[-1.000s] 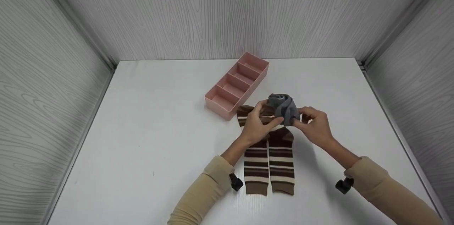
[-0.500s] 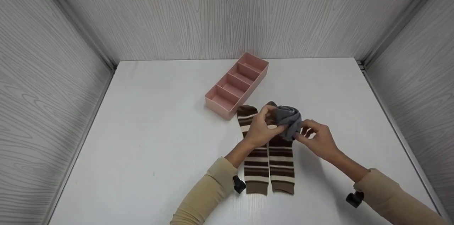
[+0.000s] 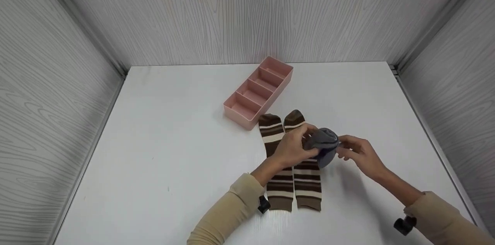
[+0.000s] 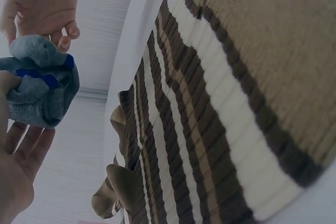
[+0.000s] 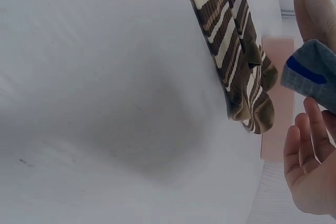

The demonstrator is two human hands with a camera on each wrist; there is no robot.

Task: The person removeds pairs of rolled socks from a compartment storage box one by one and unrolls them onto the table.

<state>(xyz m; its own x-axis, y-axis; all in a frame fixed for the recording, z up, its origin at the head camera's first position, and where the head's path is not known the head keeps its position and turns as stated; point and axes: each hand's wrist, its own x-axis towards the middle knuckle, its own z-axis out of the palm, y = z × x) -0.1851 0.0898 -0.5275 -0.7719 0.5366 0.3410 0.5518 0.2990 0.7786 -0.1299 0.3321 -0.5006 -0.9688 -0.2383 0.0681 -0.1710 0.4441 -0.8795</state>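
Observation:
A grey sock bundle (image 3: 324, 142) with blue patches is rolled into a ball and held up over the striped socks. My left hand (image 3: 292, 147) grips it from the left, thumb in front and fingers behind. At its right side, my right hand (image 3: 361, 156) pinches the edge between thumb and fingertips. In the left wrist view the blue marks on the sock bundle (image 4: 44, 103) show between both hands. Two brown, cream-banded socks lie flat side by side below: the left striped sock (image 3: 279, 183) and the right striped sock (image 3: 308, 183), partly covered by my left hand and the bundle.
A pink box (image 3: 247, 122) divided into several compartments stands slanted behind the striped socks, its near corner close to the left sock's toe. Wood-grain panels (image 3: 247, 13) enclose the white table (image 3: 162, 140) at the back and sides.
Both hands have moved right and toward me with the grey sock bundle, which has turned between them. More of the right striped sock's toe now shows. The box has stayed put.

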